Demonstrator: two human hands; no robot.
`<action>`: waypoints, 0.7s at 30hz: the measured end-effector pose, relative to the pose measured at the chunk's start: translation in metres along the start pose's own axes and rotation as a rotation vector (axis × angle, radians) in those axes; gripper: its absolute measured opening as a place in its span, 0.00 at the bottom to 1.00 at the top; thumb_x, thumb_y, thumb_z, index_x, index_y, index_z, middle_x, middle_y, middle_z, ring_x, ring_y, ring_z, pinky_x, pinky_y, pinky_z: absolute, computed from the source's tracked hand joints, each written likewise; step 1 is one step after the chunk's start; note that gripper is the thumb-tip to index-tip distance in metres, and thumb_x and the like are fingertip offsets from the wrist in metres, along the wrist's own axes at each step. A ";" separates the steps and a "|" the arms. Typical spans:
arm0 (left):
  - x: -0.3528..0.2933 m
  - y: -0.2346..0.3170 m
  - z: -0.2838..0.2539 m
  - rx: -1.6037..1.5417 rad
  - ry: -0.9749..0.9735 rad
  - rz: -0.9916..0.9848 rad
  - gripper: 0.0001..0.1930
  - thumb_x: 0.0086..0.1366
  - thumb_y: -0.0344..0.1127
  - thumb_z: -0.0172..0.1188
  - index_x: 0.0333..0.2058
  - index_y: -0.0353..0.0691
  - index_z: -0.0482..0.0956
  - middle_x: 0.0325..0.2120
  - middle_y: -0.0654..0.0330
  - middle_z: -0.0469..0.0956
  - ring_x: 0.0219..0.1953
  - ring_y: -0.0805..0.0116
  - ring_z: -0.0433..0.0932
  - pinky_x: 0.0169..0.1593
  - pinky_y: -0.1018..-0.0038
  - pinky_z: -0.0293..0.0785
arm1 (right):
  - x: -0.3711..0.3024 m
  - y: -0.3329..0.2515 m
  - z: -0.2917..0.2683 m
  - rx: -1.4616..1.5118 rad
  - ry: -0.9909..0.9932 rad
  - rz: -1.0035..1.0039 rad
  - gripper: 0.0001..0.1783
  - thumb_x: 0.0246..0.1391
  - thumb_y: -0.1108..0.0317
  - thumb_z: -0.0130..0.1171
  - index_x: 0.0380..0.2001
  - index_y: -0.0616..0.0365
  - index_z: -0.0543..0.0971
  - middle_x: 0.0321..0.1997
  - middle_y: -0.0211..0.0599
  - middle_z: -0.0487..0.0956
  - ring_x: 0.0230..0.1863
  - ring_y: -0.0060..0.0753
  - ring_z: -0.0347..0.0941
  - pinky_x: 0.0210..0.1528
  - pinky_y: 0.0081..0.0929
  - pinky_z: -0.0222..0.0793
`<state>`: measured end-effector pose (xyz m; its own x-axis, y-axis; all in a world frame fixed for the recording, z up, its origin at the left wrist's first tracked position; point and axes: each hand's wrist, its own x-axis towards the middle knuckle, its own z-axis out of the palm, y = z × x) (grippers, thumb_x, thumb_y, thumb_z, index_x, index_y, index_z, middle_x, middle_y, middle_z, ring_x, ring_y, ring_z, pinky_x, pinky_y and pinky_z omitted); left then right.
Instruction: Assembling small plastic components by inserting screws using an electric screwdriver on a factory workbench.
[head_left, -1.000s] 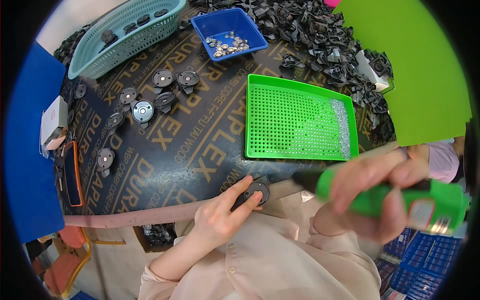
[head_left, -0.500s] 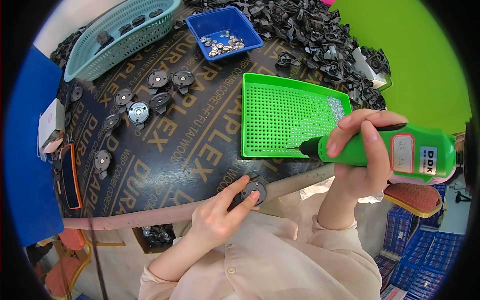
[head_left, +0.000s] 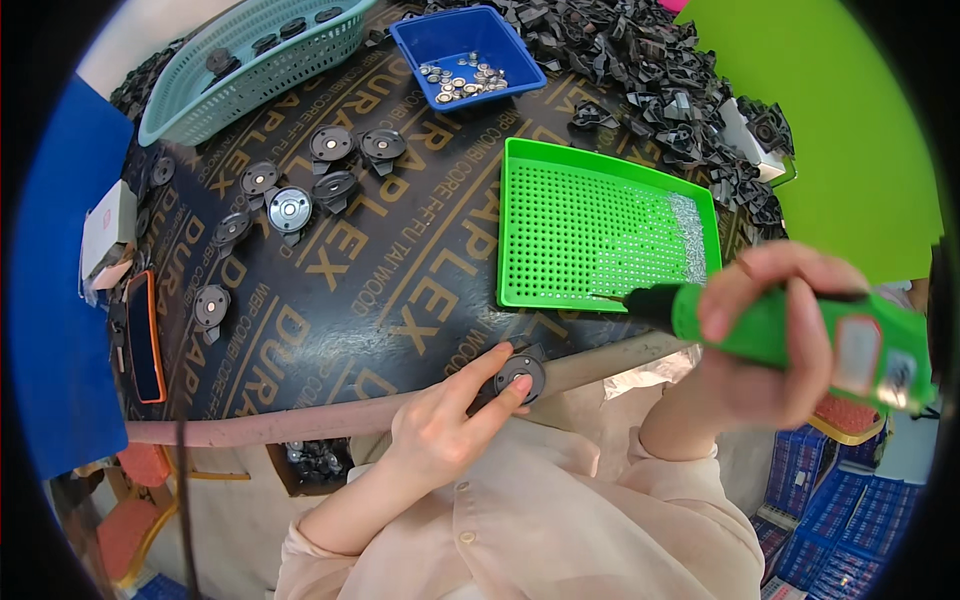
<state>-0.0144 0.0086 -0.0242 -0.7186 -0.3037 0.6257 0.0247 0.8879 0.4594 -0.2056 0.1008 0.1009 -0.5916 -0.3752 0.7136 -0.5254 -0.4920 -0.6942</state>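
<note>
At the table's near edge my left hand (head_left: 437, 428) holds a round black plastic part (head_left: 521, 378), with fingers on its rim and face. The part has a small metal centre, and a tab reaches out behind it. My right hand (head_left: 768, 378) is wrapped round a green electric screwdriver (head_left: 870, 335) with a black nose; both are smeared by motion. Its bit points left, over the near edge of a green perforated tray (head_left: 507, 225). Small silvery screws (head_left: 688, 235) lie heaped along the tray's right side. Whether a screw sits on the bit, I cannot tell.
Several round black parts (head_left: 332, 144) lie at left on the dark table (head_left: 400, 270). Behind are a teal basket (head_left: 250, 82), a blue bin (head_left: 470, 92) of metal discs, and a large pile of black parts (head_left: 640, 70). An orange-edged phone (head_left: 146, 338) lies far left.
My right hand and the screwdriver have swung toward the lower right, the rear end dipping. My left hand keeps its hold on the round part. The whole view has shifted slightly.
</note>
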 end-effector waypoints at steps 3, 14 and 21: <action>0.001 0.001 0.000 0.001 -0.011 0.001 0.13 0.48 0.35 0.68 0.35 0.44 0.82 0.41 0.52 0.79 0.28 0.69 0.81 0.24 0.81 0.76 | -0.005 -0.018 0.000 0.348 -0.242 -0.034 0.12 0.56 0.70 0.44 0.42 0.64 0.65 0.37 0.55 0.74 0.13 0.33 0.69 0.14 0.30 0.68; 0.006 0.001 -0.007 0.023 -0.060 0.013 0.09 0.52 0.35 0.66 0.32 0.41 0.82 0.42 0.52 0.78 0.31 0.69 0.81 0.25 0.80 0.77 | -0.027 -0.026 0.022 0.315 -0.494 0.207 0.14 0.56 0.75 0.50 0.42 0.61 0.59 0.36 0.55 0.75 0.19 0.41 0.75 0.19 0.35 0.75; 0.007 0.003 -0.009 0.005 -0.091 0.006 0.09 0.50 0.33 0.66 0.32 0.40 0.81 0.42 0.51 0.78 0.31 0.67 0.81 0.27 0.79 0.77 | -0.014 -0.023 0.024 0.299 -0.695 0.144 0.16 0.53 0.77 0.54 0.42 0.61 0.61 0.30 0.50 0.76 0.19 0.40 0.76 0.21 0.36 0.75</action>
<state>-0.0130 0.0065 -0.0130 -0.7787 -0.2654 0.5684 0.0263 0.8915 0.4523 -0.1708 0.0985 0.1093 -0.0696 -0.8105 0.5816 -0.2259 -0.5551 -0.8005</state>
